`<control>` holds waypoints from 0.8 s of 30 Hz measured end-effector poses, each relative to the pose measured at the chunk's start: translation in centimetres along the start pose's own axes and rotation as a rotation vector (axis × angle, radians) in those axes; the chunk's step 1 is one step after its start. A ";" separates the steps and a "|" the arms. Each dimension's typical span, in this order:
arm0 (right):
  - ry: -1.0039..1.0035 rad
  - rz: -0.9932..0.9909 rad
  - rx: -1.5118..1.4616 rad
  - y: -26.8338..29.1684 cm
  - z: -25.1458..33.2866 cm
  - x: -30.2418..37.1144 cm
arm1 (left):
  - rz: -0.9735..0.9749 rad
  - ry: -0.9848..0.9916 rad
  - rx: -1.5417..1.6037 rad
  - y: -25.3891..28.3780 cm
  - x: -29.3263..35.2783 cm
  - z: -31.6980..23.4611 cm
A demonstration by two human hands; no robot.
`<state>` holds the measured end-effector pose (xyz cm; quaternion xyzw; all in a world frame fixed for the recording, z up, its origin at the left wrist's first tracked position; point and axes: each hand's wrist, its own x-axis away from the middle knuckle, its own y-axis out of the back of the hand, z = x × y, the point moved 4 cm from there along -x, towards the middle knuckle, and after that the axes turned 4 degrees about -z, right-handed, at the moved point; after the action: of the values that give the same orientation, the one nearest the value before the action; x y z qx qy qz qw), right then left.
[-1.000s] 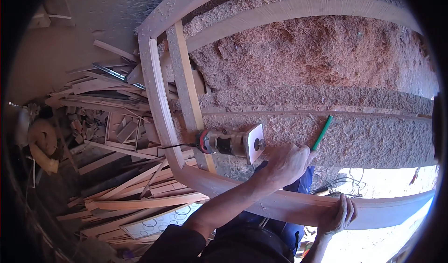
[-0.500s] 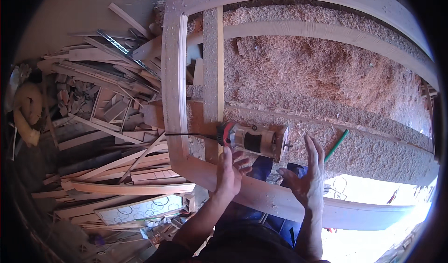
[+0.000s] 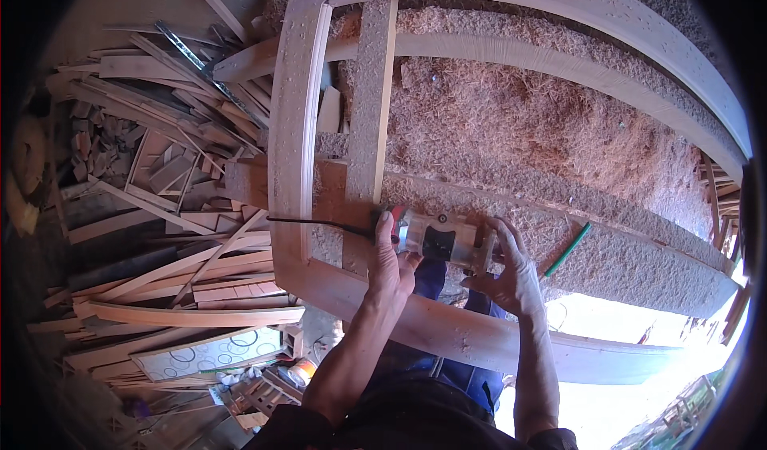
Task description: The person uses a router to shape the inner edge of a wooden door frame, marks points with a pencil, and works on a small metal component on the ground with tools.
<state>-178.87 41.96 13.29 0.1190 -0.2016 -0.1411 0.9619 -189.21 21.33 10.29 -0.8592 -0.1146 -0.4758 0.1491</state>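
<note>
A trim router [image 3: 438,240], with a clear and metal body and a red-and-black top, lies on its side in the middle. Its black cord [image 3: 319,223] runs left across the wooden frame. Around the red-and-black end closes my left hand [image 3: 389,270], thumb on top and fingers curled beneath. My right hand [image 3: 518,278] grips the base end from the right, fingers over the top and thumb below. The pale wooden frame [image 3: 289,130], with a rounded right part, surrounds the router; its near rail [image 3: 455,330] passes under my forearms.
Wood shavings [image 3: 519,122] lie thick inside the frame. A shavings-dusted plank [image 3: 623,250] carries a green stick [image 3: 568,249] right of my right hand. Offcuts and curved strips [image 3: 192,316] are heaped on the left. A crosspiece [image 3: 373,98] spans the frame's left part.
Both hands, open and apart from the router before, have closed on its two ends. My right hand has moved left to its base. The whole view has shifted slightly.
</note>
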 end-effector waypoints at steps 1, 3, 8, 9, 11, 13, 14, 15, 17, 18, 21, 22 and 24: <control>0.014 -0.003 -0.049 -0.3 -0.3 0.4 | 0.034 -0.037 0.043 -0.7 1.1 -0.3; 0.054 -0.005 -0.158 -1.2 -0.7 0.9 | 0.074 -0.135 0.103 -1.2 2.6 -1.1; 0.300 -0.088 -0.160 -2.4 3.6 1.1 | 0.171 -0.248 0.282 -1.7 5.8 -4.7; 0.326 -0.087 -0.177 -3.0 4.7 0.7 | 0.188 -0.305 0.286 -1.7 5.9 -5.8; 0.372 -0.088 -0.208 -4.2 6.4 -0.4 | 0.223 -0.411 0.290 -1.3 6.3 -8.1; 0.435 -0.042 -0.375 -6.2 7.4 -2.0 | 0.252 -0.521 0.225 -1.0 6.3 -10.4; 0.455 -0.033 -0.390 -7.2 8.3 -2.8 | 0.211 -0.570 0.193 -0.4 5.9 -11.7; 0.471 -0.021 -0.407 -8.1 9.2 -3.5 | 0.165 -0.618 0.162 0.0 5.7 -13.0; 0.414 0.051 -0.492 -9.8 10.6 -5.6 | 0.210 -0.646 0.155 -0.2 5.0 -15.7; 0.385 0.093 -0.539 -10.6 11.0 -6.2 | 0.209 -0.719 0.154 -0.6 4.7 -17.1; 0.366 0.086 -0.459 -11.9 11.1 -7.1 | 0.119 -1.037 0.041 -1.3 2.7 -20.6; 0.386 0.071 -0.409 -12.4 10.3 -6.7 | 0.066 -1.160 -0.018 -1.0 2.1 -21.7; 0.331 0.071 -0.414 -12.3 8.6 -5.1 | 0.070 -1.298 -0.163 -0.9 1.3 -23.4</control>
<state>-189.71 30.65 15.59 -0.0658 -0.0124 -0.1243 0.9900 -207.17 13.67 23.25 -0.9835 -0.1170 0.1377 -0.0007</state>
